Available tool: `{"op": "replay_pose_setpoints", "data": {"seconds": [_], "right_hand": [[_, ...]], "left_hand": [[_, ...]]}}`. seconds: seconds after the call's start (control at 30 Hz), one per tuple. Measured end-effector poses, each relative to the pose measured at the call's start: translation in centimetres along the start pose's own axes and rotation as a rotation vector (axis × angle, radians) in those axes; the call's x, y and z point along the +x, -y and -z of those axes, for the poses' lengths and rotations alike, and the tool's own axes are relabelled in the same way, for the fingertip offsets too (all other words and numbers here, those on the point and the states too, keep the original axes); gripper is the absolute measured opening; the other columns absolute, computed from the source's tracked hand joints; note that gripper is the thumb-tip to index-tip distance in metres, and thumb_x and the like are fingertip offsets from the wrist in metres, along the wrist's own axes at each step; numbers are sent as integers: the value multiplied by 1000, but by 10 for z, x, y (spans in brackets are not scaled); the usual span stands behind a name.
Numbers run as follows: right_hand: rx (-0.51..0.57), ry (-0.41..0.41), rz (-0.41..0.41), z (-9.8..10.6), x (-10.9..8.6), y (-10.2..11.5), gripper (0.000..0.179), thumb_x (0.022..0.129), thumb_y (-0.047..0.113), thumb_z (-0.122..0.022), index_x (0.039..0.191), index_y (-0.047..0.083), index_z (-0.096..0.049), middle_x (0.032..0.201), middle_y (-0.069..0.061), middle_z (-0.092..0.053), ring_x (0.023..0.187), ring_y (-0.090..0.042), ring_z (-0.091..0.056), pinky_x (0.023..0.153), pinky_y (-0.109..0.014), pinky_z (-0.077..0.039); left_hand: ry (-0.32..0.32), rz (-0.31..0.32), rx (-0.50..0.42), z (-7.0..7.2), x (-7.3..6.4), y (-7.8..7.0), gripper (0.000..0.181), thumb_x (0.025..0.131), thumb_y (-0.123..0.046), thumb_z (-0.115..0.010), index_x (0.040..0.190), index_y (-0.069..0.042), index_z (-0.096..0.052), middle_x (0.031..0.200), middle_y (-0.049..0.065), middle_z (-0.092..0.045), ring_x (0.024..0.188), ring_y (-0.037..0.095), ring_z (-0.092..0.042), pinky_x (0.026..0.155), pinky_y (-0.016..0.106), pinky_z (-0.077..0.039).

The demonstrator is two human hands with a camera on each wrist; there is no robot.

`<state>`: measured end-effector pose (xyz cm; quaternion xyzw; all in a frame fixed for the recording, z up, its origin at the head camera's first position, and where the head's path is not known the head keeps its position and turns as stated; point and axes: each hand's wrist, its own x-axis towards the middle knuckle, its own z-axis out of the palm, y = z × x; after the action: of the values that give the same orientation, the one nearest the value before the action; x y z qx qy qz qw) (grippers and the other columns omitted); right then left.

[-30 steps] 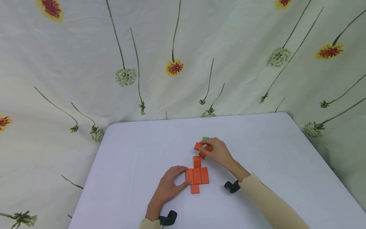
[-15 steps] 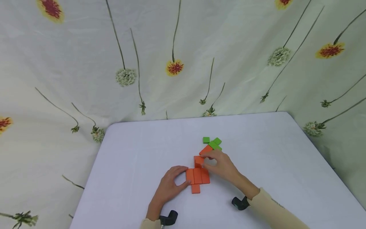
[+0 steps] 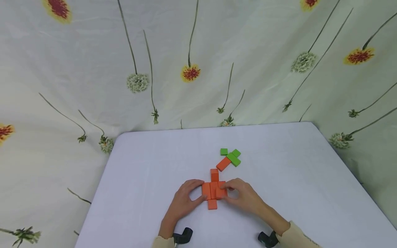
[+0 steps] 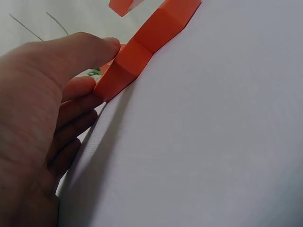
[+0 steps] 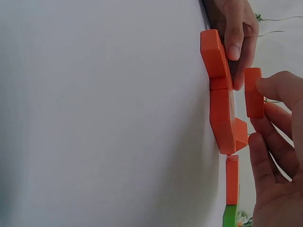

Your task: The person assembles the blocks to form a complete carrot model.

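Three upright-lying orange blocks (image 3: 214, 187) stand side by side on the table, with one orange block (image 3: 214, 175) behind them and a smaller one (image 3: 212, 205) in front. My left hand (image 3: 183, 201) rests at the left end of this row, thumb and index finger pinching the leftmost orange block (image 3: 206, 190). Above the row's right side, my right hand (image 3: 246, 198) pinches a loose orange block (image 5: 254, 92) between thumb and fingers. The right wrist view shows a gap between that block and the row. In the left wrist view, the held block (image 4: 122, 5) also hangs clear of the others.
Behind the row, an orange block (image 3: 223, 164) lies slanted against a green block (image 3: 234, 159). Two small green blocks, one apart (image 3: 224, 152) and one touching (image 3: 236, 152), lie nearby. A white table (image 3: 149, 165) carries everything, with a flower-print cloth (image 3: 254, 69) behind.
My right hand has picked up the orange block near the green ones and carried it towards me, over the row's right side. My left hand has stayed in place.
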<state>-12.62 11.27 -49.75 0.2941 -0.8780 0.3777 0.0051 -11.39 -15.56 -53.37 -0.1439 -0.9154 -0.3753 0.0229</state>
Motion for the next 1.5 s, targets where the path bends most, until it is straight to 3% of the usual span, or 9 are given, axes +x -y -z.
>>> {"op": "replay_pose_setpoints", "data": {"seconds": [0.27,0.57,1.03,1.5], "right_hand": [[23,76,44,-3,-16,-2,30,87,15,-83,115,21,-74,110,14,-70,101,-9,-64,89,-27,-59],[11,46,111,-7,-21,-1,29,84,12,-85,111,19,-74,110,10,-68,101,-7,-61,88,-27,-59],[-35,44,101,-13,-17,-4,28,84,13,-85,109,19,-76,108,10,-66,99,-6,-59,88,-27,-59],[-25,29,90,-4,-14,-2,26,85,16,-85,109,19,-76,109,11,-67,98,-7,-59,85,-25,-58]], "left_hand": [[10,-1,-7,-1,0,0,48,90,-31,-81,134,-20,-68,135,-3,-66,130,20,-58,109,47,-52],[-1,-8,-3,2,0,-2,47,89,-30,-82,133,-19,-68,134,-2,-66,129,21,-59,109,47,-52],[-13,4,-2,2,0,-1,47,89,-30,-82,133,-21,-68,133,-3,-66,129,20,-59,110,47,-51],[-13,6,-9,0,0,-2,46,90,-33,-81,133,-22,-68,133,-5,-66,129,19,-59,109,46,-52]]}}
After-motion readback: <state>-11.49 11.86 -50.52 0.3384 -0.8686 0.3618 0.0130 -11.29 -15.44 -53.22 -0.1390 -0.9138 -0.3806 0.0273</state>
